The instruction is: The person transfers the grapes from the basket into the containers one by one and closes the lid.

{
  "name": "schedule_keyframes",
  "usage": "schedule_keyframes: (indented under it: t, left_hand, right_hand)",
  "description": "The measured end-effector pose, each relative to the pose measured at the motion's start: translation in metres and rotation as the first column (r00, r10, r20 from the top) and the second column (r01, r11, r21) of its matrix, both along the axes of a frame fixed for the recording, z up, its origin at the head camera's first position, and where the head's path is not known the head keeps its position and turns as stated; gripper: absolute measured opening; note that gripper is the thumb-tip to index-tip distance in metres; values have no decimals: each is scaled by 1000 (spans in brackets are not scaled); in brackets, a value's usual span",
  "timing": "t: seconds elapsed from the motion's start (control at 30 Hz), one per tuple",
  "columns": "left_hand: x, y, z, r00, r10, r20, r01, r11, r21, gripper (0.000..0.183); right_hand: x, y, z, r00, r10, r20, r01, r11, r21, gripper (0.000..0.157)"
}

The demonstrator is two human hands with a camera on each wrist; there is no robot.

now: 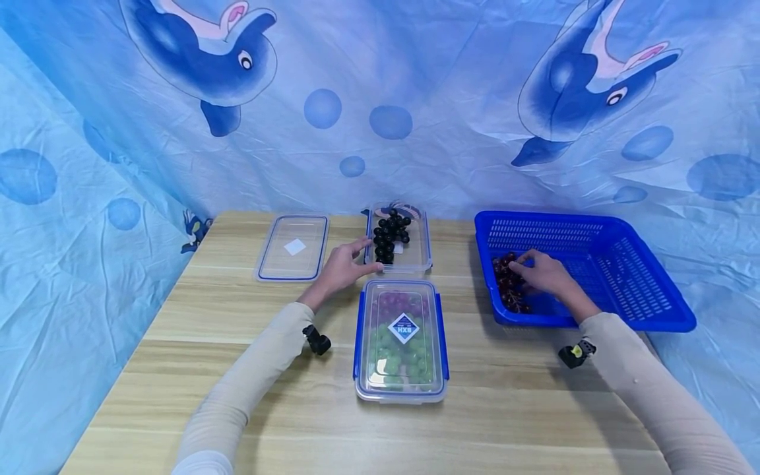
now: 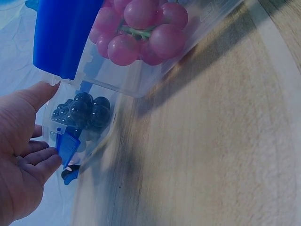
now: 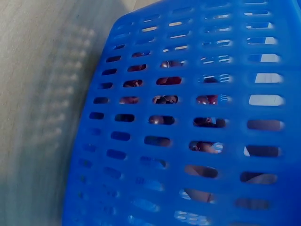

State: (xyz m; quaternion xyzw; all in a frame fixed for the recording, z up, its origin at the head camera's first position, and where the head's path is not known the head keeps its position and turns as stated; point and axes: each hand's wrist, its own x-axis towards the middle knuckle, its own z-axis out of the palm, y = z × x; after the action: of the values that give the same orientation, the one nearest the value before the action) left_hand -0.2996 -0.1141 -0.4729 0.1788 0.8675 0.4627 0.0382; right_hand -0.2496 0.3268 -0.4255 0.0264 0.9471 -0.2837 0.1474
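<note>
On the left, my left hand [image 1: 344, 267] rests against the side of an open clear container [image 1: 420, 254], thumb at its near corner and fingers loosely extended along its wall. A bunch of black grapes [image 1: 388, 234] lies inside; the left wrist view shows the fingertips [image 2: 54, 160] by a hanging blue latch [image 2: 68, 148]. My right hand [image 1: 546, 274] reaches into the blue basket [image 1: 594, 321], thumb and forefinger pinching a bunch of dark red grapes [image 1: 509, 290] at its left end. In the right wrist view, the basket wall [image 3: 141, 127] mostly hides these grapes and the hand.
A closed clear container [image 1: 444, 330] with blue latches stands nearer me, pink and green grapes [image 1: 386, 356] showing through its lid. Left of the open container lies a loose clear lid [image 1: 293, 264]. A blue dolphin-print curtain [image 1: 445, 165] hangs behind the wooden table [image 1: 285, 422].
</note>
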Motion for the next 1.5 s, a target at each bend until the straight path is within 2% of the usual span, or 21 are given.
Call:
schedule_keyframes:
  t: [0.13, 0.2, 0.5, 0.6, 0.77, 1.0, 1.27, 1.5]
  left_hand:
    - [1, -1, 1, 1000, -5, 8, 5, 1000, 1, 82]
    - [0, -1, 1, 1000, -6, 6, 6, 1000, -3, 82]
    - [-1, -1, 0, 1000, -3, 11, 3, 1000, 0, 81]
    - [-2, -1, -1, 1000, -3, 11, 3, 1000, 0, 82]
    - [-2, 0, -1, 1000, 4, 4, -4, 1000, -6, 81]
    - [-1, 0, -2, 1000, 4, 0, -4, 1000, -7, 80]
    - [0, -1, -1, 1000, -1, -3, 1, 1000, -7, 80]
    - [0, -1, -1, 1000, 0, -3, 0, 1000, -14, 80]
  right_hand:
    - [-1, -4, 0, 999, 49, 3, -49, 993, 103, 68]
    - [-2, -6, -1, 998, 61, -4, -60, 990, 125, 67]
    - [-5, -15, -4, 995, 71, -66, -58, 982, 179, 48]
    - [-6, -18, -2, 995, 75, -70, -59, 977, 205, 53]
    - [-7, -21, -1, 998, 59, -26, -52, 974, 221, 66]
    - [-6, -17, -3, 994, 30, -102, -13, 987, 159, 52]
    - [-5, -14, -5, 996, -16, -93, 16, 1000, -9, 43]
    - [-5, -18, -4, 998, -8, -70, 8, 1000, -6, 40]
